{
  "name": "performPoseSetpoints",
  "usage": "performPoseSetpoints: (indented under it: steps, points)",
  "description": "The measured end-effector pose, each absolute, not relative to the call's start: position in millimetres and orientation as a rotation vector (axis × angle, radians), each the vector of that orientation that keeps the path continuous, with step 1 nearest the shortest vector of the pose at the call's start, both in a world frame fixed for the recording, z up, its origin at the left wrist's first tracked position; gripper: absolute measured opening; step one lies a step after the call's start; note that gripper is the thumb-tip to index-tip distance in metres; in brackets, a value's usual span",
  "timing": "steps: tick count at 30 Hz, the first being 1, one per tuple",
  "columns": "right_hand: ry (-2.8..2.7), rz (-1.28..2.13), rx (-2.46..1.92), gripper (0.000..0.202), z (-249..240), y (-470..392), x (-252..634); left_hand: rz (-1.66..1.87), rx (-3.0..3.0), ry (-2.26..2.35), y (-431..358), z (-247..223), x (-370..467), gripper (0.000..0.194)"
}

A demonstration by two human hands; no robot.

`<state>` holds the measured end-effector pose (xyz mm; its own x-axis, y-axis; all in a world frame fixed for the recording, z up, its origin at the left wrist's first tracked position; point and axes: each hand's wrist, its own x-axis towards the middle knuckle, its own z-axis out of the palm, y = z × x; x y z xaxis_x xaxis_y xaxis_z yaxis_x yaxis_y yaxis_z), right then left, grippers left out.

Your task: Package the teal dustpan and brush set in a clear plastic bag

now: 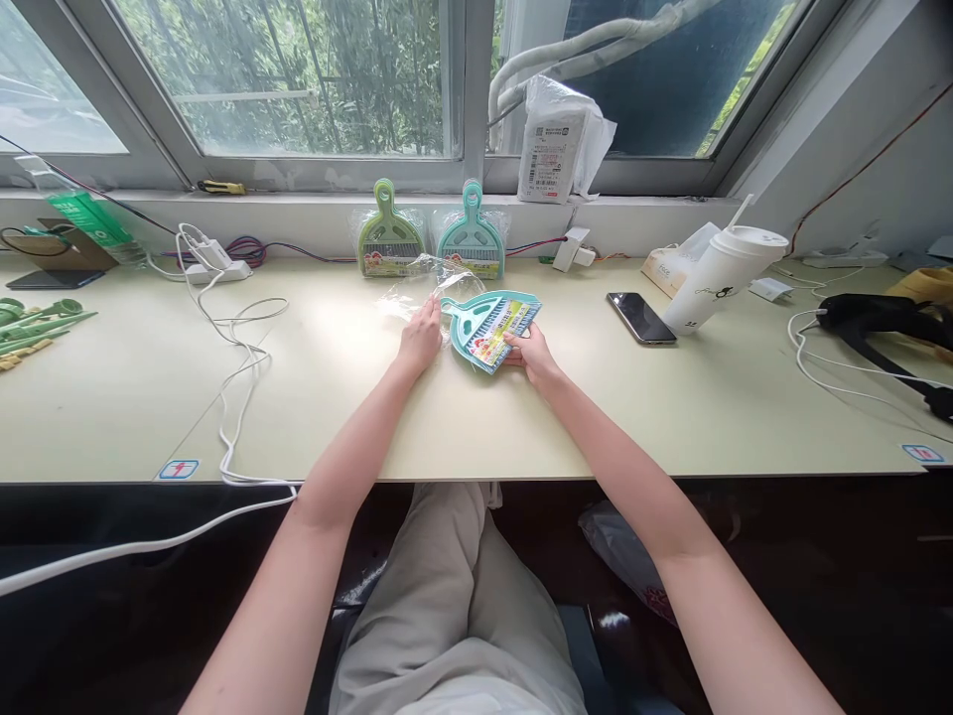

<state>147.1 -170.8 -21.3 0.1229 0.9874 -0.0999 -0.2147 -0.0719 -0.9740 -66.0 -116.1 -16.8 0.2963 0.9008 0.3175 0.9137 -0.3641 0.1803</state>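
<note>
Over the middle of the desk, a mint-green mini dustpan and brush set [469,320] with a yellow label card is held tilted. My right hand [530,356] grips its wide right end, thumb on the front by the label. My left hand [421,338] is closed at the handle end, its fingers pinching the crinkled clear plastic bag [398,298]. The bag spreads behind that hand and above the handle. Whether the left fingers also grip the handle is hard to tell.
Behind, a green dustpan set [388,233] and a mint dustpan set [471,233] lean on the wall. To the right are a phone [640,318] and a white cup [722,273]. White cables [242,367] cross the desk on the left, near a power strip [215,270].
</note>
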Motion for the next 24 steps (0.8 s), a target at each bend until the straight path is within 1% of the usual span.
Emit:
performPoseSetpoints:
  steps: [3,6,10,14,19,21,24]
  points:
    - [-0.868,1.22,-1.167,0.027,-23,-169,150,-0.531,-2.555,-1.653,-118,-18,-62,0.069]
    - [-0.855,1.192,-1.157,0.028,-23,-169,152,-0.539,-2.619,-1.548,-122,-17,-56,0.069]
    - [-0.907,1.18,-1.177,0.03,-20,-170,149,-0.74,-2.652,-1.461,-127,-13,-50,0.072]
    - [-0.924,1.178,-1.19,0.032,-16,-174,143,-0.954,-2.665,-1.442,-132,-8,-43,0.063]
    - [-0.868,1.138,-1.154,0.025,-12,-178,143,-1.194,-2.794,-1.249,-149,2,-33,0.047]
    - [-0.848,1.134,-1.105,0.026,-11,-179,144,-1.357,-2.65,-1.373,-156,11,-30,0.049]
    - [-0.865,1.124,-1.033,0.03,-10,-179,146,-1.671,-2.205,-1.836,-156,21,-30,0.066]
